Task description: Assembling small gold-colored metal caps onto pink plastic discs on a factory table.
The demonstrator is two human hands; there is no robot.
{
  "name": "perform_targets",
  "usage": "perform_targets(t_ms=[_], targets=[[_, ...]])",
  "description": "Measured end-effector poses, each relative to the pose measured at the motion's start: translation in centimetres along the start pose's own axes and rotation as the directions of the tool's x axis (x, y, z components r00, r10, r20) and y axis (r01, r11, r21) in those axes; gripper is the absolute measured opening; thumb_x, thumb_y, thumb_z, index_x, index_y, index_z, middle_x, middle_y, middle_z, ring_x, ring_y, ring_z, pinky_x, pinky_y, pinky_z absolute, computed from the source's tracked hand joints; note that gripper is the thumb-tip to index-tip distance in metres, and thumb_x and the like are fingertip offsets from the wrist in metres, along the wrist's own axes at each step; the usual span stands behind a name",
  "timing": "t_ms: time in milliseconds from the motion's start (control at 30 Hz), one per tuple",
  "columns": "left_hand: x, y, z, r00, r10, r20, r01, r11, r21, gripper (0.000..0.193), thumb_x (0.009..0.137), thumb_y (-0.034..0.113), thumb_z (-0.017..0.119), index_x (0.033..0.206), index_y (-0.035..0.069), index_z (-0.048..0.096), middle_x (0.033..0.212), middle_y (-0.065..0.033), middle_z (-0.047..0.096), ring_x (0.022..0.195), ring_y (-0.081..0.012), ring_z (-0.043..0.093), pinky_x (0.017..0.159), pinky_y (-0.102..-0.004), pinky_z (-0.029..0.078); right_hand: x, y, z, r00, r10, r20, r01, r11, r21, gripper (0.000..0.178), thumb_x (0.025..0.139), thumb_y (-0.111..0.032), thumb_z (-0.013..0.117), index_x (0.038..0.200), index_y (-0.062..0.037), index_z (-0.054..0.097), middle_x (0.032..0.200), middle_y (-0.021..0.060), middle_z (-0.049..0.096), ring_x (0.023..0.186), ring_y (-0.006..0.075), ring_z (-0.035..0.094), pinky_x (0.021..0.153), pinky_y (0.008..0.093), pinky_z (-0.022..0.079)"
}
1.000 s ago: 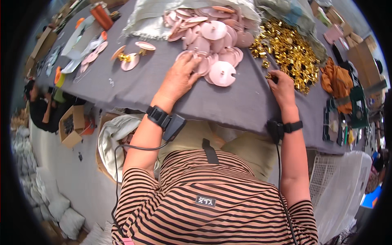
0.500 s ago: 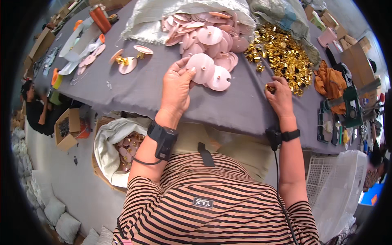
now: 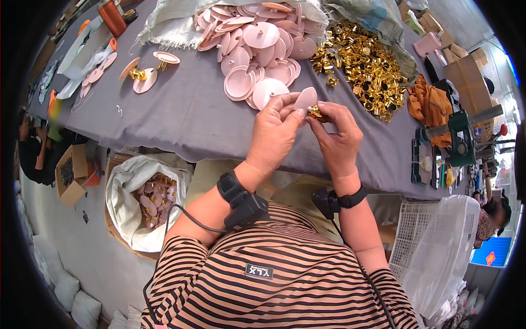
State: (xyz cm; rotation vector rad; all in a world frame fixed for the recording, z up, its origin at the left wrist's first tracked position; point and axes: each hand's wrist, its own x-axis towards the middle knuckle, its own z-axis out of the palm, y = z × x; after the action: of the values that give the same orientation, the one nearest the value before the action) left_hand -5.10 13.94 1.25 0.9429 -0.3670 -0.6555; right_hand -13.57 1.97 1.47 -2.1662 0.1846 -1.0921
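My left hand (image 3: 276, 131) pinches a round pink plastic disc (image 3: 306, 98), tilted nearly on edge. Close against it, my right hand (image 3: 338, 134) grips a small shiny gold metal fitting (image 3: 315, 112) at the disc's face. Fingers partly cover where the two parts meet, so I cannot tell whether they are joined. Just beyond my left hand, a heap of pink discs (image 3: 261, 35) spills from a white woven sack (image 3: 164, 24). To the right of it lies a pile of gold fittings (image 3: 372, 66).
Pink discs with gold fittings (image 3: 144, 80) sit at the table's left. An open white sack (image 3: 118, 208) of assembled pieces stands below the edge. A green metal tool (image 3: 462, 137) and orange cloth (image 3: 430, 104) lie right. A person (image 3: 35, 148) sits far left.
My left hand has taken a disc off the heap and moved right. My right hand has come left from the gold pile with a fitting, and the hands now meet.
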Motion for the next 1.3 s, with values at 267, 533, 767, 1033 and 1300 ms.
perform_targets(t_ms=[267, 533, 767, 1033, 1300], targets=[[-1.5, -1.5, -1.4, 0.968, 0.240, 0.067, -0.249, 0.915, 0.318, 0.029, 0.101, 0.005, 0.055, 0.128, -0.005, 0.059, 0.117, -0.0148, 0.071, 0.105, -0.0143, 0.066, 0.092, -0.0291, 0.053, -1.2, -0.5, 0.7, 0.787, 0.605, 0.123, -0.598, 0.699, 0.392, 0.033, 0.075, -0.004, 0.086, 0.104, -0.0017, 0.071, 0.091, 0.0064, 0.074, 0.076, 0.0117, 0.069, 0.067, 0.0242, 0.056], [1.8, 7.8, -12.2, 0.883, 0.367, -0.294, -0.191, 0.851, 0.490, 0.021, 0.101, 0.005, 0.055, 0.120, -0.003, 0.061, 0.113, -0.0092, 0.069, 0.097, -0.0136, 0.066, 0.087, -0.0284, 0.054, 3.9, 3.1, 0.1, 0.930, 0.367, 0.035, -0.360, 0.923, -0.134, 0.036, 0.084, -0.018, 0.080, 0.113, -0.0012, 0.070, 0.103, 0.0115, 0.073, 0.090, 0.0208, 0.070, 0.078, 0.0322, 0.055], [4.7, 11.2, -19.6, 0.660, 0.744, 0.108, -0.094, -0.061, 0.994, 0.038, 0.083, 0.008, 0.068, 0.120, 0.002, 0.064, 0.127, -0.0201, 0.063, 0.122, -0.0386, 0.056, 0.108, -0.0447, 0.041, 5.0, 12.8, -0.4, 0.969, 0.032, 0.243, 0.101, 0.850, -0.517, 0.022, 0.084, -0.003, 0.067, 0.105, -0.0042, 0.072, 0.115, 0.0146, 0.070, 0.104, 0.0343, 0.066, 0.093, 0.0410, 0.053], [5.1, 1.5, -13.9, 0.780, 0.456, 0.429, -0.427, -0.113, 0.897, 0.031, 0.089, 0.012, 0.068, 0.117, -0.001, 0.065, 0.129, -0.0215, 0.063, 0.119, -0.0405, 0.059, 0.105, -0.0471, 0.045, 4.5, 10.9, -2.3, 0.984, 0.112, 0.136, -0.011, 0.810, -0.587, 0.018, 0.083, -0.010, 0.073, 0.101, -0.0071, 0.073, 0.102, 0.0130, 0.072, 0.094, 0.0334, 0.069, 0.084, 0.0399, 0.055], [3.0, 3.0, -6.8, 0.907, 0.414, -0.075, -0.239, 0.653, 0.719, 0.013, 0.097, 0.012, 0.065, 0.099, -0.001, 0.068, 0.099, -0.0096, 0.074, 0.088, -0.0197, 0.071, 0.081, -0.0300, 0.055, 1.6, 3.2, -2.4, 0.847, 0.531, 0.041, -0.508, 0.782, 0.362, 0.027, 0.086, 0.001, 0.075, 0.112, 0.0013, 0.071, 0.100, 0.0043, 0.074, 0.087, 0.0099, 0.069, 0.077, 0.0233, 0.056]])
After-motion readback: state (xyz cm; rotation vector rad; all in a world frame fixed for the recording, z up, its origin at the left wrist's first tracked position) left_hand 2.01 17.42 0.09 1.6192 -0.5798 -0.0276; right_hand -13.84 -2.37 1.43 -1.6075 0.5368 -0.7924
